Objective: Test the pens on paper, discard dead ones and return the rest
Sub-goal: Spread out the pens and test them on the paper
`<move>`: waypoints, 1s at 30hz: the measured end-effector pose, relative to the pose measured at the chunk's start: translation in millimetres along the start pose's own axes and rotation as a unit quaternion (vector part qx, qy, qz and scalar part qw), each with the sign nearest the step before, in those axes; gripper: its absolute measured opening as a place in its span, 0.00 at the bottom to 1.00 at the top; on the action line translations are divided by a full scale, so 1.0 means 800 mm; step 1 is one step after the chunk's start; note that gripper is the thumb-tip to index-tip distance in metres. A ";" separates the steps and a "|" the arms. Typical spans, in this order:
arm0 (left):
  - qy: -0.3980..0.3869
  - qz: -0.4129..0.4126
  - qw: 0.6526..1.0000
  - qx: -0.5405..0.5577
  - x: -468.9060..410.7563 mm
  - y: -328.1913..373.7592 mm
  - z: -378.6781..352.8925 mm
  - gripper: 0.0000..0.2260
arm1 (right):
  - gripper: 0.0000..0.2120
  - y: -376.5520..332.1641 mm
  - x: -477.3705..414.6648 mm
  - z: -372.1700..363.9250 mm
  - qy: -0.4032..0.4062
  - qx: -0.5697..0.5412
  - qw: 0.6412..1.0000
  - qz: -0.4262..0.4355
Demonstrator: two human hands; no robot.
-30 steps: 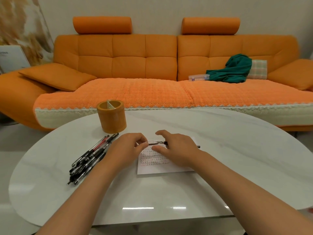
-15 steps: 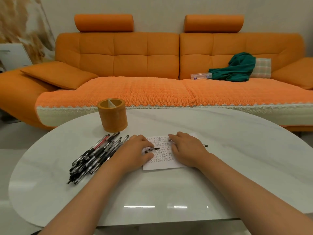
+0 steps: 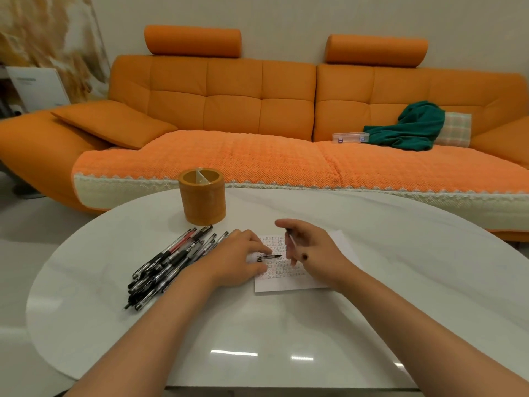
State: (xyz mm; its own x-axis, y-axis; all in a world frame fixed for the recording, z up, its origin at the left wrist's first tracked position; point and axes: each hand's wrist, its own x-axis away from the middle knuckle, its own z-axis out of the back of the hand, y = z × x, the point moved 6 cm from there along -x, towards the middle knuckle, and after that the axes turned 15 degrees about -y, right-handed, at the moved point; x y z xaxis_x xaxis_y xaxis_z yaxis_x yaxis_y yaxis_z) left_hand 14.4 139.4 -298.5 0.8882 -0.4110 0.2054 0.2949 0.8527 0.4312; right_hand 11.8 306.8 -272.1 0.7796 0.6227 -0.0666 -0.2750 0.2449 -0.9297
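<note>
Right hand [image 3: 313, 252] grips pen [image 3: 291, 240]; left hand [image 3: 237, 257] pinches cap [image 3: 269, 257].

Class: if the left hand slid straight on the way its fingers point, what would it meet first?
Probably the right hand, holding a pen just beyond the cap the left hand pinches; its height above the paper is unclear.

- My left hand [image 3: 237, 259] covers the left edge of the paper [image 3: 286, 283] and one end of the black cap [image 3: 270, 257] it pinches.
- My right hand [image 3: 315, 253] hides most of the blurred pen [image 3: 291, 239] it holds.
- The paper's print is too small to read.
- Both forearms [image 3: 160, 325] run off the bottom edge.
</note>
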 end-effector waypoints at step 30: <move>-0.092 -0.006 0.996 0.000 0.005 -0.016 0.002 0.26 | 0.09 0.012 -0.006 -0.063 -0.085 0.056 0.994 -0.031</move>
State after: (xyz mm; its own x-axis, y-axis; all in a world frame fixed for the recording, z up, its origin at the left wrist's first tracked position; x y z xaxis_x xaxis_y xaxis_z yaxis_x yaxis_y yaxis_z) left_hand 13.8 126.2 -301.6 0.8045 -0.4739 0.3580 0.3053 0.8470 0.4352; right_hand 33.2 268.8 -299.0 0.6929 0.7185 0.0601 -0.2988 0.3619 -0.8830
